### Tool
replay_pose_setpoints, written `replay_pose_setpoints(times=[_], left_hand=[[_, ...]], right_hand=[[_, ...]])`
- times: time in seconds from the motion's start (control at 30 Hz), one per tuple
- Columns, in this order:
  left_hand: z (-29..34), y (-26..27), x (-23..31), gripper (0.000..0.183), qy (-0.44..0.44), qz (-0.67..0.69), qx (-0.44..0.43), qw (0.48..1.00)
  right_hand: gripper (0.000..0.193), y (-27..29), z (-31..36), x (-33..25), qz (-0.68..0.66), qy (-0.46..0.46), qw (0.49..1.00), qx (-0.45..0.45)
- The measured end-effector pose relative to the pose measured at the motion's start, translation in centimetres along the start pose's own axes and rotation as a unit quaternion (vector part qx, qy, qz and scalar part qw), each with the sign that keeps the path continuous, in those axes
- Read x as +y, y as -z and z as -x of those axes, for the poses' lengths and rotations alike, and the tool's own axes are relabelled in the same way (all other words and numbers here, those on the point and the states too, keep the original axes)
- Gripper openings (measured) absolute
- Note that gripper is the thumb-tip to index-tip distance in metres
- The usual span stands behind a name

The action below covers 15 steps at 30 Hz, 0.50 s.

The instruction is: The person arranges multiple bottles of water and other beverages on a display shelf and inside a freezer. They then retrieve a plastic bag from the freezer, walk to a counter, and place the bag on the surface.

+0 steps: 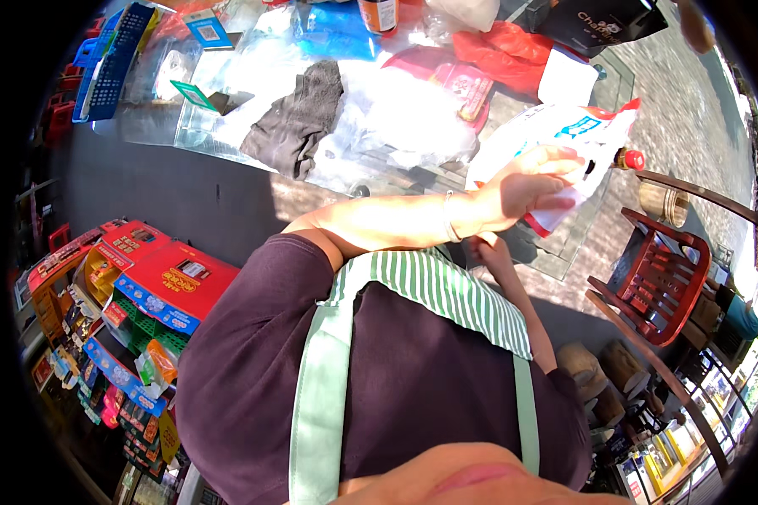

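Observation:
My left arm reaches across to the right. My left hand (535, 187) is closed on a white plastic bag (539, 130) with red and blue print, its fingers curled over the bag's near side. From the bag's right side pokes a bottle with a red cap (634, 159); the rest of it is hidden. Just below my left wrist, my right hand (488, 247) shows only in part, with its fingers curled. What it holds is hidden. Left of the bag, a dark grey cloth (299, 118) lies on the plastic-covered table (206, 139).
Clear plastic, a red bag (501, 55) and a jar (379, 15) lie along the table's far side. A blue basket (114, 63) stands at the far left. Red display boxes (181, 273) fill the lower left. A reddish wooden chair (661, 273) and a curved rail (661, 370) are at the right.

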<state>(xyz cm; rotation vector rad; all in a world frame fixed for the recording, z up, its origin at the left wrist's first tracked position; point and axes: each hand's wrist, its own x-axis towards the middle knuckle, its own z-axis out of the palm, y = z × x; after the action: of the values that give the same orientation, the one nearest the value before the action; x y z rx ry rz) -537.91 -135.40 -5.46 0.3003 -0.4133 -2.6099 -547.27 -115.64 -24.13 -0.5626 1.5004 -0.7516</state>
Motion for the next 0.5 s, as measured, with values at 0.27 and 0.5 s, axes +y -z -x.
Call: replay_pose_setpoints(times=[0.27,0.5], left_hand=[[9.6,11.3,4.2,0.028,0.075,-0.298,-0.005,0.952],[24.4,23.7,15.0,0.027,0.021,-0.416,0.336,0.845]], right_hand=[[0.055,-10.8,-11.5,-14.5,0.054,0.205,0.977,0.012],[0.016,-10.8,-4.9,-3.6,0.019,-0.111,0.972,-0.207]])
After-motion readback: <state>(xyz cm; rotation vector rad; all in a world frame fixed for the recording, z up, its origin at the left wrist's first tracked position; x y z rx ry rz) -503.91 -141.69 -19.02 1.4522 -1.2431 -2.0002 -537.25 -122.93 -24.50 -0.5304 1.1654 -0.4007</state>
